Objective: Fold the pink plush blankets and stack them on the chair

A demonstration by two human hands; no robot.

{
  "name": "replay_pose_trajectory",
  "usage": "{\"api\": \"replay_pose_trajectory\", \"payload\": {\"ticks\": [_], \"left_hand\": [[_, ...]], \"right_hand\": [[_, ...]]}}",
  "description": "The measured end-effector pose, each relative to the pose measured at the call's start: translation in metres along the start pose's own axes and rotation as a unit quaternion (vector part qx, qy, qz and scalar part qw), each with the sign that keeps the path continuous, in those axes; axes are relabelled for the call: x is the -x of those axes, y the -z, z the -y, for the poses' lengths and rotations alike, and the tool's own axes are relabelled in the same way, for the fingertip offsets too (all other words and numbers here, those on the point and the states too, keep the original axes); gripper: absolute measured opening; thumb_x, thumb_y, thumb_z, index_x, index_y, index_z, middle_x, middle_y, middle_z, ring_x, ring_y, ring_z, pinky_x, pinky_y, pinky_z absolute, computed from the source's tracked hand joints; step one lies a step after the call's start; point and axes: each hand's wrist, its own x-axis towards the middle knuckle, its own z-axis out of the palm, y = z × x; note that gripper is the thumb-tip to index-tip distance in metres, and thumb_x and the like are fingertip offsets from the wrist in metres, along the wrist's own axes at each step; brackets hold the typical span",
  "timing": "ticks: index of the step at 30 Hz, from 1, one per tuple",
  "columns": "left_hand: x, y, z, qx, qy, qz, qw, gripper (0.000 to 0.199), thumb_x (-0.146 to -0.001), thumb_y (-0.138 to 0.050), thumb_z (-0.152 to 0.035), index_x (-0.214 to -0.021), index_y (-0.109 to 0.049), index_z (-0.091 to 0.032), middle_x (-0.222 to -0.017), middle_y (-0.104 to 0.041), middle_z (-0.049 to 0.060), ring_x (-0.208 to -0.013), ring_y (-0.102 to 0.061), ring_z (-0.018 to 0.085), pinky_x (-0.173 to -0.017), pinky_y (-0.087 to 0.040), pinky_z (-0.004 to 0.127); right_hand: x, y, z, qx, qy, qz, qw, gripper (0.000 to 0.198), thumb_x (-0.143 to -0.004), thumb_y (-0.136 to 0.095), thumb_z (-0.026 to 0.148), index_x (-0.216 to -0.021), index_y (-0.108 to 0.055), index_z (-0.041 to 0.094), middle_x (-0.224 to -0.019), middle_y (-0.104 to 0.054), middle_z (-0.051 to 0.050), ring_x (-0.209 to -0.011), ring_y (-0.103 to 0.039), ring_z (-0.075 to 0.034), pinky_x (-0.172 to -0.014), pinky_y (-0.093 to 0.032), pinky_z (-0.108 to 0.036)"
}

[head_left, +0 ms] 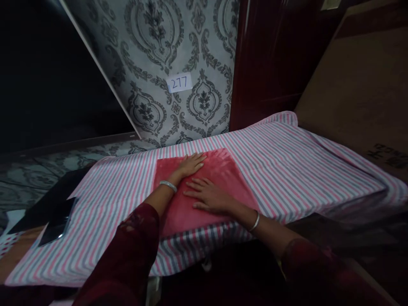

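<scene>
A red, plush-looking cloth (pixel 204 219) is spread flat on a striped sheet (pixel 280 165) of pink, grey and white. My left hand (pixel 191 164) lies on the cloth's upper part, palm down with the fingers stretched to the right. Lower and a little to the right, my right hand (pixel 208 195) rests flat on the same cloth, its fingers spread and pointing left. Neither hand grips anything. The cloth's near edge reaches the front edge of the sheet, which hangs down there.
A dark phone-like slab (pixel 59 221) lies on the sheet's left side. Behind stands a patterned wall (pixel 204 114) with a paper label reading 277 (pixel 179 82). A large dark screen (pixel 57 76) is at left, a cardboard box (pixel 360 85) at right.
</scene>
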Motion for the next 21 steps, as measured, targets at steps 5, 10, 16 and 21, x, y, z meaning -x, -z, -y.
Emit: {"api": "replay_pose_trajectory", "payload": {"ticks": [5,10,16,21], "left_hand": [[0.001,-0.021,0.001,0.007,0.001,-0.032,0.999,0.057,-0.107,-0.027,-0.044,-0.163,-0.03,-0.033,-0.173,-0.023,0.002,-0.16,-0.016,0.027,-0.128,-0.011,0.058],[0.0,-0.02,0.002,0.03,-0.003,-0.034,0.999,0.057,-0.107,-0.026,-0.046,-0.162,-0.031,-0.034,-0.173,-0.023,0.001,-0.16,-0.016,0.027,-0.128,-0.009,0.056],[0.014,-0.004,-0.003,0.014,-0.015,-0.029,0.999,0.059,-0.107,-0.028,-0.047,-0.163,-0.028,-0.033,-0.173,-0.022,0.002,-0.161,-0.012,0.025,-0.128,-0.003,0.056],[0.05,0.021,0.013,-0.01,-0.026,-0.03,0.999,0.059,-0.107,-0.03,-0.049,-0.163,-0.028,-0.033,-0.17,-0.03,0.002,-0.16,-0.017,0.025,-0.128,-0.004,0.057]], "right_hand": [[0.026,-0.025,0.014,-0.005,0.008,0.027,1.0,0.065,-0.102,-0.05,0.058,-0.161,-0.036,0.032,-0.171,-0.027,-0.004,-0.16,-0.01,-0.03,-0.127,-0.005,-0.061],[0.069,-0.032,0.042,-0.016,-0.007,0.037,0.999,0.068,-0.1,-0.056,0.055,-0.161,-0.033,0.037,-0.171,-0.026,-0.003,-0.16,-0.008,-0.029,-0.126,-0.014,-0.06],[0.086,-0.012,0.058,-0.033,0.012,0.061,0.998,0.065,-0.102,-0.056,0.048,-0.161,-0.036,0.033,-0.167,-0.035,-0.005,-0.159,-0.02,-0.025,-0.128,-0.018,-0.053],[0.027,0.007,0.056,-0.009,0.078,0.032,0.996,0.057,-0.105,-0.05,0.046,-0.157,-0.044,0.025,-0.167,-0.035,-0.008,-0.158,-0.021,-0.025,-0.128,-0.019,-0.052]]}}
